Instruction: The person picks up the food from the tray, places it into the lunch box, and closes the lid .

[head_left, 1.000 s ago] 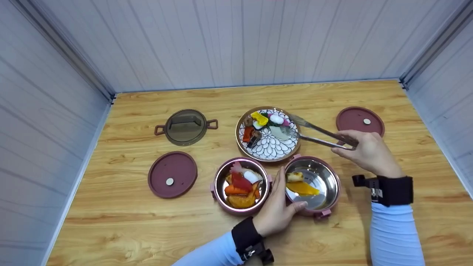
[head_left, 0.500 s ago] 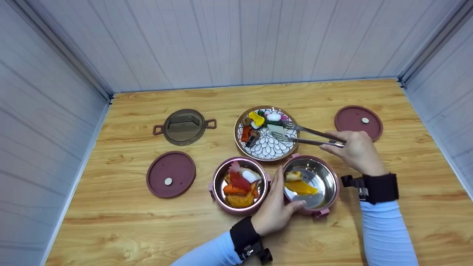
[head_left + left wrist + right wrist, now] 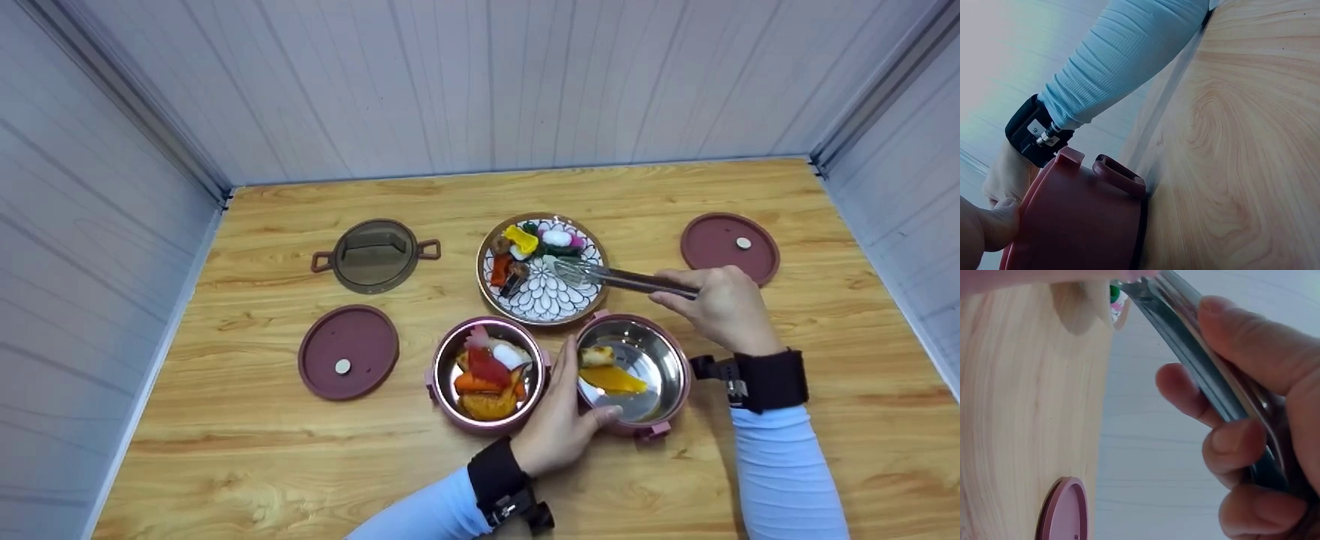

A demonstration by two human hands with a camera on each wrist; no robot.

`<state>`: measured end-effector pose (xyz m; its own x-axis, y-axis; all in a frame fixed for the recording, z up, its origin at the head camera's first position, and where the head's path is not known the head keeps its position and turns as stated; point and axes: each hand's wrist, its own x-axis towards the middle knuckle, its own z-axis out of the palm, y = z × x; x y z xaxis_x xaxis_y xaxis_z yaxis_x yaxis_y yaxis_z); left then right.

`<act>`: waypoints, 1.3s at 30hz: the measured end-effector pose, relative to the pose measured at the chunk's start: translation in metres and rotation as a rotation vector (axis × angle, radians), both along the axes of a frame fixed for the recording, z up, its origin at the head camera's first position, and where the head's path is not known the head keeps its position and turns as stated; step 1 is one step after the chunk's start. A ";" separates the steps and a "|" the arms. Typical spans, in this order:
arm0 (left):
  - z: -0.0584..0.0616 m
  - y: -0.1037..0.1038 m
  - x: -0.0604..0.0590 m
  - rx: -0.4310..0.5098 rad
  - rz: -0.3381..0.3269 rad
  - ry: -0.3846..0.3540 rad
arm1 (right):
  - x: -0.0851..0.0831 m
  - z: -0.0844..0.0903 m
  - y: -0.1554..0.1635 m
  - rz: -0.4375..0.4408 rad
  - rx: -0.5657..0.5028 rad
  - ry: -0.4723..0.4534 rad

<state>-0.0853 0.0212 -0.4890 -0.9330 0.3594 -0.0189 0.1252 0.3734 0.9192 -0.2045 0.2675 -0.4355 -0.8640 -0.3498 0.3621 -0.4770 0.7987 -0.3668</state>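
Note:
My right hand grips metal tongs, whose arms are together over the patterned plate. A pale, flat piece of toy food lies at the tongs' tips; how firmly it is pinched cannot be told. With its fingers along the left side and its thumb at the near rim, my left hand holds the right-hand pink pot. Inside this steel-lined pot are a yellow slice and a browned whitish piece. The left wrist view shows my thumb on the pot's rim.
Left of my left hand stands a second pink pot filled with toy food. Maroon lids lie at left and far right, and a brown see-through lid with handles lies behind. More toy food sits on the plate.
My right hand has moved left, bringing the tongs onto the pale piece. Their arms, spread apart before, have come together. My left hand stays on the pot.

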 end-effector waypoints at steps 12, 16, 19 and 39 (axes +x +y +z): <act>0.000 0.001 -0.001 0.015 0.005 -0.011 | 0.015 0.019 0.018 -0.004 -0.143 -0.034; -0.001 0.002 -0.001 0.014 0.006 -0.017 | 0.035 0.034 0.030 -0.012 -0.177 -0.015; -0.002 0.002 -0.001 0.019 0.006 -0.019 | 0.050 0.045 0.042 0.046 -0.140 0.065; -0.001 0.001 -0.001 0.028 0.008 -0.024 | 0.106 0.054 0.069 0.166 0.218 0.266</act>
